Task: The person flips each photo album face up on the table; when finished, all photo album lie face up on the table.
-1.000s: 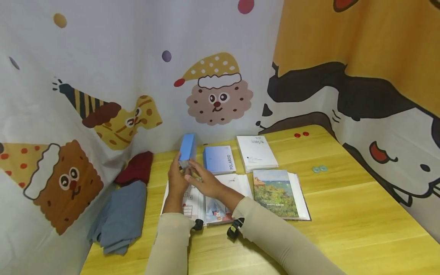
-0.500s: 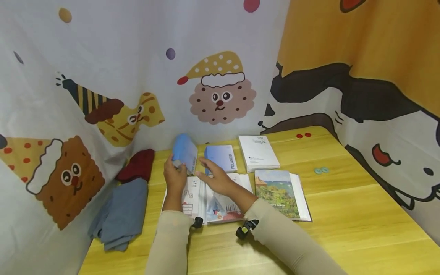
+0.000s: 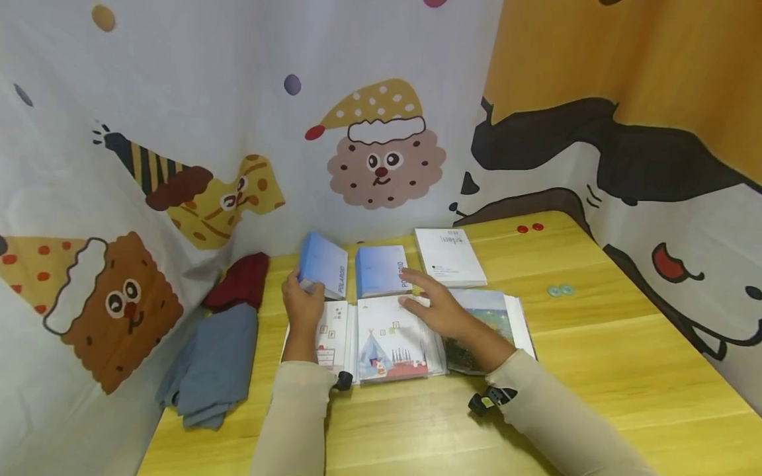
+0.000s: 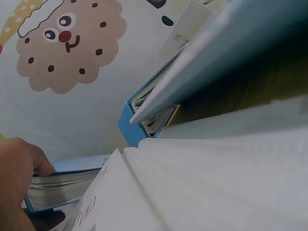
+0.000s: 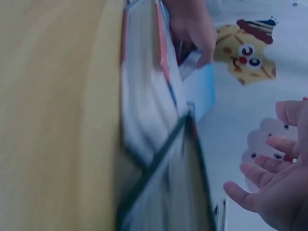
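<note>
My left hand [image 3: 302, 304] grips the near left corner of a blue album marked POLAROID [image 3: 324, 264], thumb on top. In the left wrist view, the thumb of the left hand [image 4: 17, 180] presses that album's cover above its page edges. Beside it lies a second blue POLAROID album [image 3: 381, 270]. My right hand [image 3: 440, 311] hovers with spread fingers over the near right part of the table. The right wrist view shows the right hand [image 5: 276, 178] holding nothing. Beneath it, a painting-covered photo album [image 3: 497, 303] is partly hidden. Two illustrated albums [image 3: 393, 344] [image 3: 329, 334] lie nearer me.
A white album [image 3: 451, 256] lies at the back right. Grey folded cloth [image 3: 214, 360] and a dark red cloth [image 3: 238, 281] are at the left edge. Red buttons [image 3: 530, 228] and pale green buttons [image 3: 559, 291] lie on the right. A printed curtain [image 3: 238, 79] hangs behind the table.
The blue album in my left hand has turned from edge-up to cover-up and come down beside the other POLAROID album. My right hand has let go of it and moved right.
</note>
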`<state>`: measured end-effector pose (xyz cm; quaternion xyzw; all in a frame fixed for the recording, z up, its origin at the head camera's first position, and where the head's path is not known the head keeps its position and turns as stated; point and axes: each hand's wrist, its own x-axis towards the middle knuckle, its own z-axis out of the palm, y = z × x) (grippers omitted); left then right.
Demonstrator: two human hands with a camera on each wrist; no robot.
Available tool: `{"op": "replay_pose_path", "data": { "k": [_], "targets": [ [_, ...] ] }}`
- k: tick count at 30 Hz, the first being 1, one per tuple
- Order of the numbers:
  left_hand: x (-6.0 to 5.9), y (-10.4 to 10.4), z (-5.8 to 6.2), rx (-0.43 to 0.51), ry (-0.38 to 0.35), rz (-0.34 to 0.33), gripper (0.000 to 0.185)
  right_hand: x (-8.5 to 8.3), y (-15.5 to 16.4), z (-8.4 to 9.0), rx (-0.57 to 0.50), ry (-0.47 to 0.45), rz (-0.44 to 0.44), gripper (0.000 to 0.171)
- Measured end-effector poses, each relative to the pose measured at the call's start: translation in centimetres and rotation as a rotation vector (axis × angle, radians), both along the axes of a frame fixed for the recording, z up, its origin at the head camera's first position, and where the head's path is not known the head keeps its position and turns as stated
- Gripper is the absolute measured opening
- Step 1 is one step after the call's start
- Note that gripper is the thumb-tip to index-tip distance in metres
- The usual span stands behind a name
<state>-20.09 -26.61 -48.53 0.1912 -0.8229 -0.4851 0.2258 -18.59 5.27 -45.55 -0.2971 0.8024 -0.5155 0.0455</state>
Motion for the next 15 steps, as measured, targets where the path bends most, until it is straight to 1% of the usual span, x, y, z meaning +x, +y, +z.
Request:
{"op": "replay_pose_path", "data": {
  "k": [5, 9, 12, 15],
  "targets": [
    [0.3, -0.4, 0.1, -0.073, -0.079, 0.016, 0.071, 0.7, 3.2, -0.7, -0.006, 0.024, -0.032, 0.055],
    [0.5, -0.5, 0.5, -0.119, -0.192, -0.018, 0.071, 1.1, 6.0, -1.5, -0.023, 0.063, -0.067, 0.051],
    [0.6, -0.5, 0.7, -0.161, -0.277, -0.041, 0.071, 1.2, 7.8, -2.2, -0.036, 0.116, -0.118, 0.047],
    [0.6, -0.6, 0.8, -0.185, -0.306, -0.046, 0.071, 1.2, 9.1, -2.7, -0.048, 0.197, -0.178, 0.041]
  ]
}}
